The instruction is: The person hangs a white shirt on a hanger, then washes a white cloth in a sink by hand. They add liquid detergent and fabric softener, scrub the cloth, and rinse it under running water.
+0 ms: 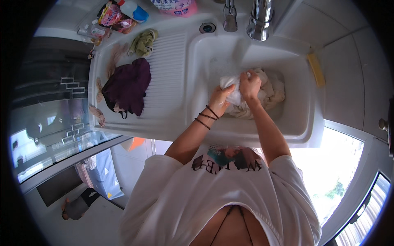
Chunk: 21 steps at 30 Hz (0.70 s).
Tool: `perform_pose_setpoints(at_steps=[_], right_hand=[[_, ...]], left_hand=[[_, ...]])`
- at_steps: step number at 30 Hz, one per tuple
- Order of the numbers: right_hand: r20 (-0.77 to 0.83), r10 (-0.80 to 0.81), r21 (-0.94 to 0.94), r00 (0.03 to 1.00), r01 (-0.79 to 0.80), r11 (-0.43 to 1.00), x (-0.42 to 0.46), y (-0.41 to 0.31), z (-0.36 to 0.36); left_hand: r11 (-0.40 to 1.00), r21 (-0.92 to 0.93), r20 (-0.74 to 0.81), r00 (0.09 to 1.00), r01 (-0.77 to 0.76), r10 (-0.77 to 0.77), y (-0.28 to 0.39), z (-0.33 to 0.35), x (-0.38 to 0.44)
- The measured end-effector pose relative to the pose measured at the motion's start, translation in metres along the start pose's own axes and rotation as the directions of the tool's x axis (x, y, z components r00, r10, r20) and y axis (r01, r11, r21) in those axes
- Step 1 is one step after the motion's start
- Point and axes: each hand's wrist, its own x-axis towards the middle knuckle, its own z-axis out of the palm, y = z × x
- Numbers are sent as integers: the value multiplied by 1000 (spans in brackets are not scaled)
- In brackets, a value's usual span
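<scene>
Over the basin of a white laundry sink [201,67], my left hand [221,97] and my right hand [250,84] both grip a wet white cloth [229,82]. A part of the cloth is bunched in my right fist; my left thumb lies over its other part. Beneath and to the right, a heap of cream-coloured cloth [274,89] lies in shallow water in the basin. Dark beaded strands circle my left wrist. On the ribbed washboard side of the sink lie a dark purple garment [130,86] and a crumpled olive-green cloth [144,42].
Two chrome taps [259,23] [230,18] stand behind the basin. A yellow bar [316,70] rests on the right rim. A pink detergent bottle [178,6], a white-and-blue bottle [134,11] and a refill pouch [113,17] stand at the back. Another person [77,207] is at the lower left, farther off.
</scene>
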Motion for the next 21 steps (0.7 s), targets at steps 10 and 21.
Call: perform_pose_setpoints(at_steps=[10, 21], right_hand=[[209, -312, 366, 927, 222, 904, -57, -28, -57], [192, -113, 533, 975, -7, 846, -54, -14, -60]], left_hand=[[992, -128, 8, 1000, 8, -7, 72, 5, -17], [604, 757, -3, 923, -250, 386, 72, 10, -46]])
